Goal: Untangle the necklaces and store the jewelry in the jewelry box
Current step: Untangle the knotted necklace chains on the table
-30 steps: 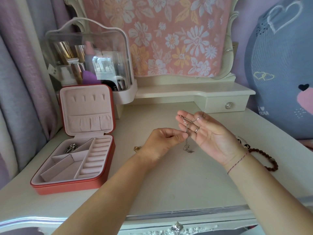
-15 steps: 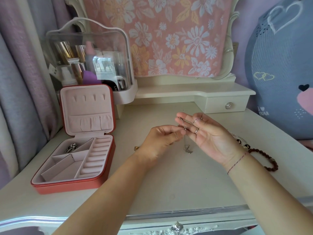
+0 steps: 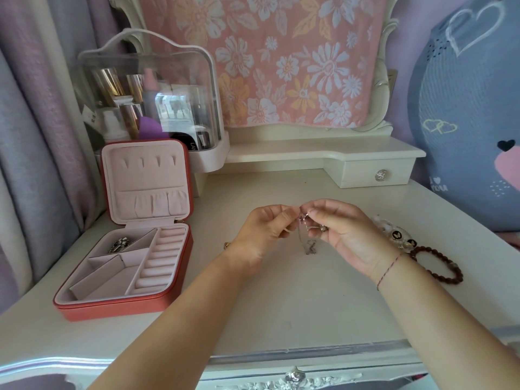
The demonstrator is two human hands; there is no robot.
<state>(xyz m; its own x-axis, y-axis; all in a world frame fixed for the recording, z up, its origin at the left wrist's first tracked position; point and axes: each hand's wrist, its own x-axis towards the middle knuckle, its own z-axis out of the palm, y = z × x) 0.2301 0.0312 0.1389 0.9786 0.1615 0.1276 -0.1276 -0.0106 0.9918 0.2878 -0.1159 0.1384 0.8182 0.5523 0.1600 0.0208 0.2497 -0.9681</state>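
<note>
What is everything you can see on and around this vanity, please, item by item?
jewelry box: one, red with pink lining, open at table's left
silver jewelry: one small heap, silver, box's back-left compartment
necklace: count unclear, silver, hanging between both hands
gold piece: one, gold, table beside left wrist
bead bracelet: one, dark brown, table's right
charm bracelet: one, white with black charms, by right wrist
cosmetics case: one, clear, back left
floral cloth: one, pink, behind
cushion: one, blue, far right
table: one, cream, beneath everything
left hand: one, pinching the necklace
right hand: one, pinching the necklace
</note>
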